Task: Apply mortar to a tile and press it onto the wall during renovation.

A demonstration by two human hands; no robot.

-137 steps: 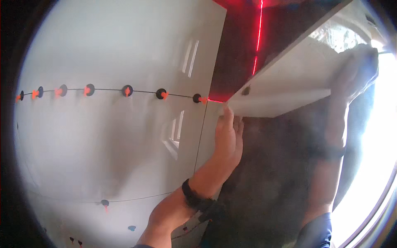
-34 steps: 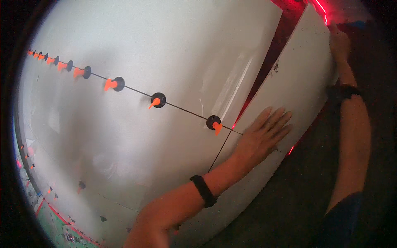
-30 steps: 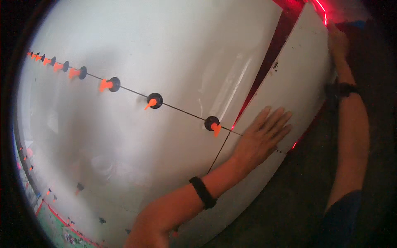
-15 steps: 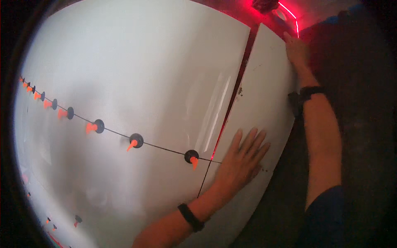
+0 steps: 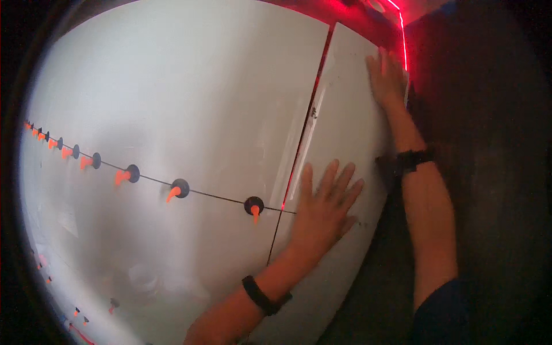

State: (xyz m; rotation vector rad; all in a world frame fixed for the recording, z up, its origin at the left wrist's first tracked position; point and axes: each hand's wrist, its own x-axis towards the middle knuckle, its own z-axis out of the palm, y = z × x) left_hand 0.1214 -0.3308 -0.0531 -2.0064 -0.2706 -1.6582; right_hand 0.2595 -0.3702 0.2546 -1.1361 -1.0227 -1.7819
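A narrow, glossy pale-grey tile (image 5: 345, 115) stands beside a large tile (image 5: 190, 103), with a thin dark gap between them, reddish lower down. My left hand (image 5: 322, 215) lies flat with fingers spread on the narrow tile's lower part, covering some of the horizontal joint. Higher up, my right hand (image 5: 388, 80) rests against the same tile close to its outer edge, fingers apart and slightly blurred. Neither hand holds anything. Along the joint to the left runs a row of tile levelling spacers, the nearest being a black disc with an orange knob (image 5: 254, 207).
A bright red laser line (image 5: 404, 43) runs down at the upper right and tints the surface there. A dark surface (image 5: 489, 144) borders the tiles on the right. More spacers (image 5: 114, 305) sit at the lower left, beside a lower tile (image 5: 218, 253).
The narrow tile has come closer to the large one, so the gap is thinner. My right hand has gone from gripping its edge to lying flat on its face.
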